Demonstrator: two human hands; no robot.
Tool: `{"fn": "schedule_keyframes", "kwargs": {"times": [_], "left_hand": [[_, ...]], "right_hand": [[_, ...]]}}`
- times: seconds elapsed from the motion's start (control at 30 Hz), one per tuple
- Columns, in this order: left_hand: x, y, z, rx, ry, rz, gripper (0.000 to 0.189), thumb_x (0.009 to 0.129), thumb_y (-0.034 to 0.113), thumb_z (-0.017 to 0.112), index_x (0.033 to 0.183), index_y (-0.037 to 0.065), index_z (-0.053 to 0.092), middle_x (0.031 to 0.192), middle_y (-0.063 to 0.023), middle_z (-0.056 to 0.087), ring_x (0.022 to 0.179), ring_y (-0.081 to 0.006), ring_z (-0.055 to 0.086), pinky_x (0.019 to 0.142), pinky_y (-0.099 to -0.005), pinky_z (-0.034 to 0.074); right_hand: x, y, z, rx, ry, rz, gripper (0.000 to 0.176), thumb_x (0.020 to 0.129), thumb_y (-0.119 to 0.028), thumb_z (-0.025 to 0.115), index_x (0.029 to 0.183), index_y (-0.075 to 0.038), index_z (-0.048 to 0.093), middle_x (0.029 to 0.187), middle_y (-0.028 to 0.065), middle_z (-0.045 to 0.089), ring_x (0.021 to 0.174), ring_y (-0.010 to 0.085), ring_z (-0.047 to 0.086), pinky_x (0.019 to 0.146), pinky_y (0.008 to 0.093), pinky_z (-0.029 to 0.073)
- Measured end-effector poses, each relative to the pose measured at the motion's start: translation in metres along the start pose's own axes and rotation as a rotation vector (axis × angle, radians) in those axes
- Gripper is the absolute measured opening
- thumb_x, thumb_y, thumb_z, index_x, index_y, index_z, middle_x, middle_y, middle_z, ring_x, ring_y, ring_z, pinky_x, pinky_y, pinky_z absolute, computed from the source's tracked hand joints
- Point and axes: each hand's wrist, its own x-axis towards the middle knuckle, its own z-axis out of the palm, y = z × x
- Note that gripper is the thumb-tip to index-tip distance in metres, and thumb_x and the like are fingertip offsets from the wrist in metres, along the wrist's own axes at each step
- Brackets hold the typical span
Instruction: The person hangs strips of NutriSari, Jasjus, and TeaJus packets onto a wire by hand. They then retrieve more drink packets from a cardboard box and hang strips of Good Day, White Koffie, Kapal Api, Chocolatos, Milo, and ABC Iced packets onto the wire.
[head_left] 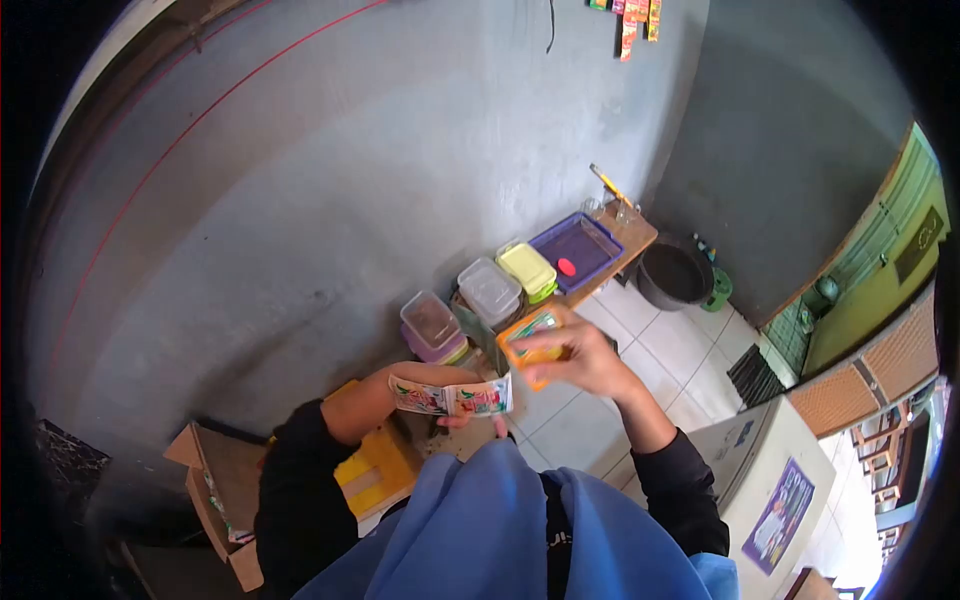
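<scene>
My left hand (456,421) is at the middle, mostly hidden behind a strip of white printed sachets (450,398) with red and green print. Its fingertips show below the strip and appear to grip it. To the right, my right hand (590,362) pinches an orange sachet packet (535,338) with a green and white print between thumb and fingers. The packet is raised, just above the right end of the strip and close to it.
Lidded plastic boxes (490,288) and a purple tray (578,250) line a wooden bench (630,238) by the grey wall. A dark tub (675,272) stands beyond. An open cardboard box (215,490) lies left, a white cabinet (740,450) right.
</scene>
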Motion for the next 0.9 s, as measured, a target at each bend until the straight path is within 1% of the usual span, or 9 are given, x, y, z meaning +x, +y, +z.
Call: {"fn": "schedule_keyframes", "kwargs": {"times": [0.1, 0.27, 0.37, 0.43, 0.5, 0.57, 0.67, 0.83, 0.9], "left_hand": [[0.009, 0.057, -0.009, -0.002, -0.004, -0.24, 0.047, 0.087, 0.03, 0.035, 0.123, 0.0, 0.034, 0.103, -0.019, 0.053, 0.05, -0.0128, 0.052, 0.042, -0.0226, 0.041], [0.021, 0.113, -0.03, 0.068, -0.035, -0.176, 0.041, 0.085, 0.029, 0.039, 0.116, 0.002, 0.041, 0.106, -0.0182, 0.053, 0.068, -0.0243, 0.062, 0.058, -0.0286, 0.052], [0.018, 0.113, -0.08, -0.204, 0.254, -0.119, 0.04, 0.083, 0.021, 0.046, 0.118, 0.002, 0.039, 0.111, -0.0198, 0.049, 0.075, -0.0295, 0.06, 0.064, -0.032, 0.052], [0.013, 0.117, -0.084, 0.067, 0.199, 0.081, 0.049, 0.085, 0.036, 0.041, 0.119, 0.0, 0.038, 0.11, -0.0179, 0.05, 0.077, -0.0273, 0.06, 0.065, -0.0314, 0.051], [0.025, 0.123, -0.069, -0.445, -0.075, 0.548, 0.063, 0.084, 0.05, 0.029, 0.118, -0.002, 0.038, 0.112, -0.016, 0.049, 0.086, -0.0253, 0.057, 0.07, -0.0326, 0.049], [0.042, 0.119, -0.04, -0.425, 0.123, 0.702, 0.077, 0.081, 0.061, 0.016, 0.119, -0.003, 0.036, 0.113, -0.0141, 0.048, 0.099, -0.0242, 0.051, 0.075, -0.0342, 0.046], [0.084, 0.116, -0.009, -0.216, 1.026, 1.009, 0.051, 0.087, 0.04, 0.035, 0.118, 0.0, 0.039, 0.11, -0.0138, 0.05, 0.101, -0.0248, 0.05, 0.087, -0.037, 0.04], [0.079, 0.104, -0.011, -0.345, 1.23, 1.188, 0.038, 0.085, 0.025, 0.045, 0.112, -0.001, 0.043, 0.101, -0.0142, 0.055, 0.094, -0.0227, 0.055, 0.082, -0.0345, 0.045], [0.064, 0.11, 0.009, -0.24, 1.392, 1.145, 0.034, 0.084, 0.021, 0.048, 0.109, -0.001, 0.045, 0.098, -0.0132, 0.057, 0.09, -0.0222, 0.057, 0.079, -0.0338, 0.046]], "right_hand": [[0.03, 0.001, -0.019, -0.224, -0.081, -0.195, 0.047, 0.05, -0.015, 0.078, 0.095, -0.008, 0.063, 0.097, 0.009, 0.051, 0.088, 0.023, 0.049, 0.078, 0.0307, 0.04], [0.055, 0.043, -0.055, -0.158, 0.03, -0.17, 0.038, 0.048, -0.023, 0.079, 0.078, -0.006, 0.063, 0.085, 0.0111, 0.05, 0.079, 0.0233, 0.051, 0.065, 0.0307, 0.041], [0.069, 0.067, -0.073, -0.08, 0.12, -0.27, 0.03, 0.054, -0.02, 0.078, 0.063, -0.002, 0.056, 0.071, 0.0066, 0.051, 0.063, 0.0158, 0.05, 0.054, 0.0269, 0.039], [0.077, 0.082, -0.081, 0.174, 0.042, 0.047, 0.019, 0.063, -0.01, 0.073, 0.062, -0.002, 0.056, 0.061, 0.0013, 0.054, 0.056, 0.0073, 0.047, 0.051, 0.0213, 0.037], [0.088, 0.083, -0.082, 0.232, 0.125, -0.138, 0.019, 0.068, -0.006, 0.069, 0.058, -0.002, 0.054, 0.051, -0.0022, 0.051, 0.048, 0.0032, 0.042, 0.044, 0.0185, 0.033], [0.094, 0.077, -0.09, 0.357, 0.142, 0.018, 0.02, 0.068, -0.007, 0.07, 0.057, -0.003, 0.053, 0.053, -0.0021, 0.052, 0.048, 0.003, 0.042, 0.043, 0.0183, 0.032], [0.103, 0.08, -0.093, 0.152, 0.129, -0.143, 0.015, 0.067, -0.008, 0.07, 0.063, -0.002, 0.057, 0.054, -0.0022, 0.053, 0.05, 0.0039, 0.046, 0.046, 0.0187, 0.037], [0.115, 0.092, -0.09, 0.441, 0.292, -0.178, 0.01, 0.067, -0.004, 0.068, 0.075, 0.0, 0.062, 0.074, 0.0044, 0.06, 0.067, 0.0063, 0.054, 0.058, 0.0189, 0.043], [0.121, 0.099, -0.092, 0.611, 0.143, -0.009, 0.029, 0.07, -0.002, 0.064, 0.099, -0.002, 0.057, 0.084, 0.0058, 0.058, 0.075, 0.0099, 0.056, 0.063, 0.0211, 0.046]]}}
